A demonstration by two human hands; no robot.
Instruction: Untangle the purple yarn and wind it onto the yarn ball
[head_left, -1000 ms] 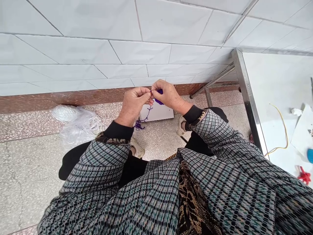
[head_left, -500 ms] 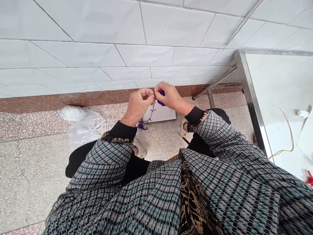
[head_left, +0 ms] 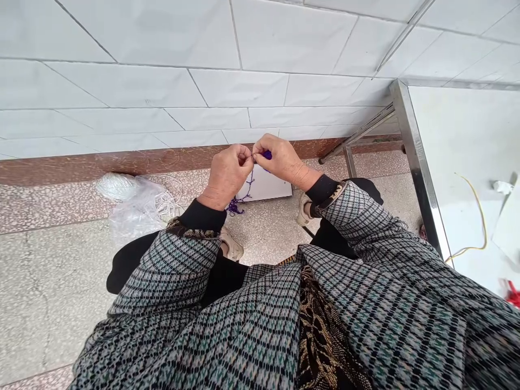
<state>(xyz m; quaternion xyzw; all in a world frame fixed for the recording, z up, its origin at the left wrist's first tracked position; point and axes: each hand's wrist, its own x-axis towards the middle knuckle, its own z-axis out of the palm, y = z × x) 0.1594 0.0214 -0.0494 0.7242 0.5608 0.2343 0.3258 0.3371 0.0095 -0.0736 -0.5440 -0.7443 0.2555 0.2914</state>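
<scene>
My left hand and my right hand meet almost fingertip to fingertip in front of the wall, each pinching purple yarn. From the fingers the strand hangs down, with small knots or spurs along it, into a loose purple heap low beside my left wrist. Part of a purple bundle shows behind my right fingers; the rest is hidden by the hand. Below the hands a white box or board lies on the floor.
A white yarn ball and a clear plastic bag with white cord lie on the floor at left. A metal-framed table stands at right, bearing a yellow wire and something red. The tiled wall rises ahead.
Both hands have shifted slightly left, with a little more space between their fingertips. The hanging purple strand has straightened somewhat.
</scene>
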